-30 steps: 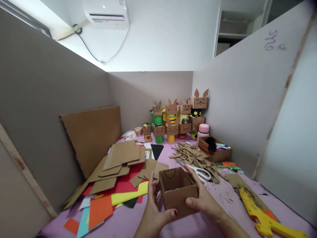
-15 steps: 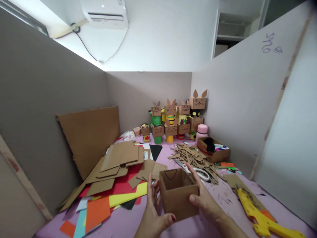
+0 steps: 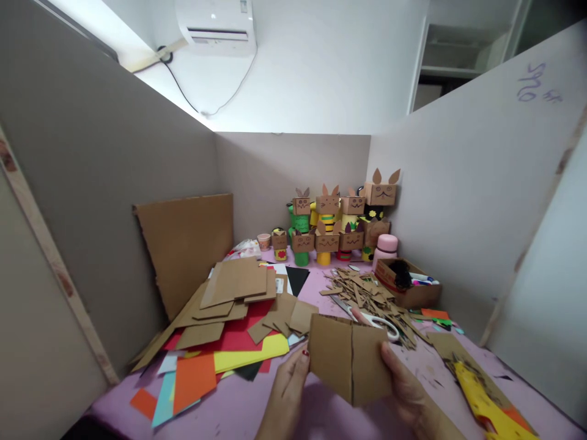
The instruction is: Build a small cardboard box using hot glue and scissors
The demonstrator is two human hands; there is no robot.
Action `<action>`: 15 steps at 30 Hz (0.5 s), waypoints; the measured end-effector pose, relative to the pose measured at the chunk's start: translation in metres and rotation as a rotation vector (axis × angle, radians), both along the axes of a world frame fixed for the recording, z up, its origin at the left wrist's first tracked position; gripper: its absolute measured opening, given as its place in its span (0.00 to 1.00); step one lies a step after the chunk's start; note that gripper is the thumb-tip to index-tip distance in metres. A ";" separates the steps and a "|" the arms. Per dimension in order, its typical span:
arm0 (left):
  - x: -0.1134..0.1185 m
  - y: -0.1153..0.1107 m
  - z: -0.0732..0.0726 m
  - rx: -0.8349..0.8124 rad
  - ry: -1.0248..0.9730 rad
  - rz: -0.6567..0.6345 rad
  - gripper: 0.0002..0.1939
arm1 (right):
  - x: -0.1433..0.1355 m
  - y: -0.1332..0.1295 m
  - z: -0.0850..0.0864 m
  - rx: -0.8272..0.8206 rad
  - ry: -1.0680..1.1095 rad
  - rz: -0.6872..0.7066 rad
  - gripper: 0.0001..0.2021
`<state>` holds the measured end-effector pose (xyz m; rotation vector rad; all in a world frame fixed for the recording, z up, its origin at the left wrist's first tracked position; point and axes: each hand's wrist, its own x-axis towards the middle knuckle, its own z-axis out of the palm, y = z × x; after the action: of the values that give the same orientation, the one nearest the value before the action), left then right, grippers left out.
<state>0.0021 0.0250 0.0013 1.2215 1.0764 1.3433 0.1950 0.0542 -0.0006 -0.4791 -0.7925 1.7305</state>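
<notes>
Between my two hands is a small cardboard box (image 3: 331, 354), raised over the purple table near its front edge. A vertical seam or corner faces me, with a plain brown side to either side of it. My left hand (image 3: 288, 391) grips the left edge, its thumb with a red nail pressed near the side. On the opposite edge my right hand (image 3: 408, 388) closes, thumb in front and a finger showing behind the top. The box's inside is hidden from this angle. Just behind it lie white-handled scissors (image 3: 383, 327).
Stacked cardboard sheets (image 3: 238, 284) and coloured paper (image 3: 195, 379) cover the left. Cardboard scraps (image 3: 367, 290) lie beyond the scissors. A yellow glue gun (image 3: 481, 403) rests at right, near a box of pens (image 3: 417, 296). Cardboard animal figures (image 3: 327, 238) and a pink bottle (image 3: 386, 247) stand behind.
The box has been turned, so its open top no longer shows and a seamed corner faces me. My left hand has closed onto its edge. The view has shifted slightly left.
</notes>
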 end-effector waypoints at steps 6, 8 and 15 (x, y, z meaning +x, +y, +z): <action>0.000 0.003 0.012 0.049 -0.006 -0.061 0.26 | 0.000 -0.001 0.000 0.002 0.020 0.029 0.46; -0.001 0.004 0.010 0.038 -0.007 -0.051 0.26 | 0.001 -0.002 0.000 0.008 0.023 0.051 0.46; 0.005 -0.002 -0.009 0.202 -0.060 0.081 0.38 | -0.003 -0.002 0.001 -0.020 0.008 0.000 0.45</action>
<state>0.0071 0.0232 -0.0081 1.2861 0.9754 1.5719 0.1921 0.0524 0.0005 -0.4858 -0.7702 1.7413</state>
